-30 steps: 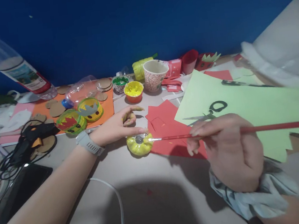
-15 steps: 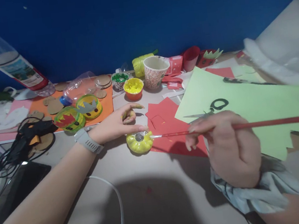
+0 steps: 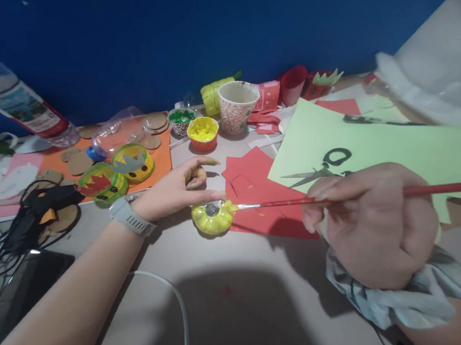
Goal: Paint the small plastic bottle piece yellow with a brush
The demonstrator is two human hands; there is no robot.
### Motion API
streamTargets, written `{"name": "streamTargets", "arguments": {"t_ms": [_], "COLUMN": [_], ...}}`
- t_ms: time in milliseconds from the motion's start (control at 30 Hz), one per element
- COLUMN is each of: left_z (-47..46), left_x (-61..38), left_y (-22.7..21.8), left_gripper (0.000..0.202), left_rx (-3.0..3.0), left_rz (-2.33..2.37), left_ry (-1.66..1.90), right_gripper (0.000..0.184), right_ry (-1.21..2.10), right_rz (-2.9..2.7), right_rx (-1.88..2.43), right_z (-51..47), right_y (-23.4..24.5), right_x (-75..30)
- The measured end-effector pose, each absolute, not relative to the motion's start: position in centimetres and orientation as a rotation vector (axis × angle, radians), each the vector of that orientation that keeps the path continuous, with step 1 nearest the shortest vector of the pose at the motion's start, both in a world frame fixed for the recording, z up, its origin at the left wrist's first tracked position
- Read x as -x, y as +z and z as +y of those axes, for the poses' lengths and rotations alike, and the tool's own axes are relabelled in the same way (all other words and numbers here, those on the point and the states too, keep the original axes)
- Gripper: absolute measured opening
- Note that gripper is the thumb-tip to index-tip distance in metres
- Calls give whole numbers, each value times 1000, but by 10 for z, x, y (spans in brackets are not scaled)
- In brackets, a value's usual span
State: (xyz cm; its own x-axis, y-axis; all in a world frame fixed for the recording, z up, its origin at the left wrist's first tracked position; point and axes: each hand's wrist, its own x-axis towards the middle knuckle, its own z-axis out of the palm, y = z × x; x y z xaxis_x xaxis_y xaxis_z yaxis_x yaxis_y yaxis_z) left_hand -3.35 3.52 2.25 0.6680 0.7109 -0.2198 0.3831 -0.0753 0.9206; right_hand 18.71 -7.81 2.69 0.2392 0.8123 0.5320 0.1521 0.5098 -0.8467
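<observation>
While left hand (image 3: pixel 174 193) pins yellow piece (image 3: pixel 213 217) by fingertip, right hand (image 3: pixel 371 222) pinches brush (image 3: pixel 285 203); light, short strokes seem best.

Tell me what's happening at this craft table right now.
A person is painting a small yellow piece on the table. The left hand steadies it with a fingertip on its top edge, while the right hand holds a red paintbrush whose tip meets the piece's right side. A pot of yellow paint stands behind, and scissors lie on green paper.
</observation>
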Motion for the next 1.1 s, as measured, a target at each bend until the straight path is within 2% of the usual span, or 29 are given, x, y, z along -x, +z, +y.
{"name": "streamTargets", "arguments": {"t_ms": [233, 500, 700, 900, 1100], "left_z": [33, 34, 34, 34, 34], "left_x": [32, 32, 32, 32, 32], "left_y": [23, 23, 22, 21, 22], "left_gripper": [55, 55, 54, 55, 54], "left_rx": [-1662, -1696, -1677, -1667, -1680], "left_rz": [916, 921, 898, 895, 905], "left_ry": [355, 344, 348, 354, 351], "right_gripper": [23, 23, 26, 20, 23], "right_ry": [544, 761, 558, 760, 781], "right_rz": [-1316, -1290, -1259, -1377, -1377], "right_rx": [1120, 883, 910, 909, 815], "right_z": [-75, -81, -81, -90, -91], "right_y": [23, 25, 27, 25, 19], "right_x": [-187, -182, -185, -183, -185]}}
